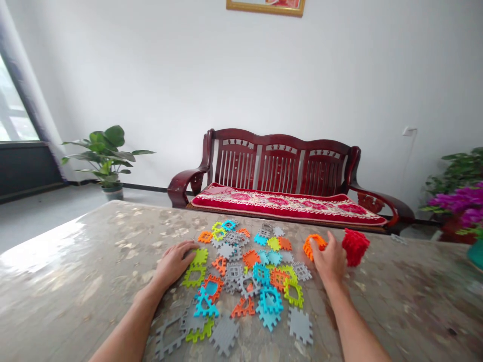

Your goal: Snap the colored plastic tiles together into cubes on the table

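My left hand (176, 259) lies on the table at the left of the scattered puzzle pieces, fingers stretched out and holding nothing. Its fingertips are beside a lime green square piece (199, 257), with a lime green frame piece (193, 276) just below. My right hand (330, 259) is at the right, thumb and index finger apart. The thumb is at the right edge of an orange stack of interlocking pieces (310, 245); whether it touches is unclear. A red block of notched pieces (355, 247) stands just right of this hand, whose other fingers are partly hidden.
Grey, blue, orange and green notched pieces (225, 334) spread over the middle of the table (94, 281). A wooden bench (281, 166) with a red patterned cover stands behind it. Purple flowers (458, 203) are at the right edge, a potted plant (107, 156) at left.
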{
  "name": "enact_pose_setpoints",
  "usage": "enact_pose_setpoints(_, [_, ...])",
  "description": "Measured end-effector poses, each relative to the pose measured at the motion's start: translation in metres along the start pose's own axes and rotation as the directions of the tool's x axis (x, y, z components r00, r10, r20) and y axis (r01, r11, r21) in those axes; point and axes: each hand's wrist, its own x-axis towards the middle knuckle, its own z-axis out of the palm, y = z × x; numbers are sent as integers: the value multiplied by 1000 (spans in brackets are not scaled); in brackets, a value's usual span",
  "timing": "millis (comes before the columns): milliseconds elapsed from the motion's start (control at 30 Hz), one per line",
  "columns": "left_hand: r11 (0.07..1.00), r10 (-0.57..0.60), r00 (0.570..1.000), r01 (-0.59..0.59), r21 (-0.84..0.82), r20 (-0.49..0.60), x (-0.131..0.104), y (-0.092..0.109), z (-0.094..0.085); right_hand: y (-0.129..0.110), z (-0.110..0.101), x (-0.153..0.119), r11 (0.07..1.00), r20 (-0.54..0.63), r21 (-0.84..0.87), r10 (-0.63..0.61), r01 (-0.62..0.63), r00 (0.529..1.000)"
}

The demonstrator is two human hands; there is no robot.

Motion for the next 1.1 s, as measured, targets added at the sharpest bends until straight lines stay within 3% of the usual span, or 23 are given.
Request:
enact_pose_setpoints(133, [999,-36,999,36,-31,-16,-1,4,-3,-13,11,-11,929,-148,204,-282,308,948])
enact_pose_setpoints(200, [994,-79,997,78,-72,-24,-2,5,-4,-23,17,-21,844,-117,307,-425,440,897])
enact_pose_setpoints(300, [983,-128,991,121,-140,-41,1,5,-6,-37,24,-36,772,8,397,-544,497,839])
enact_pose_setpoints(467, [968,-217,976,219,-124,36,15,4,-8,-38,31,-49,806,133,404,-520,433,844])
enact_pose_setpoints(700, [939,-343,938,344,-2,51,54,13,-13,-33,32,-51,810,145,404,-516,426,844])
enact_pose_setpoints(1100, [952,-285,939,253,173,195,89,35,-15,-36,31,-52,835,204,425,-465,350,861])
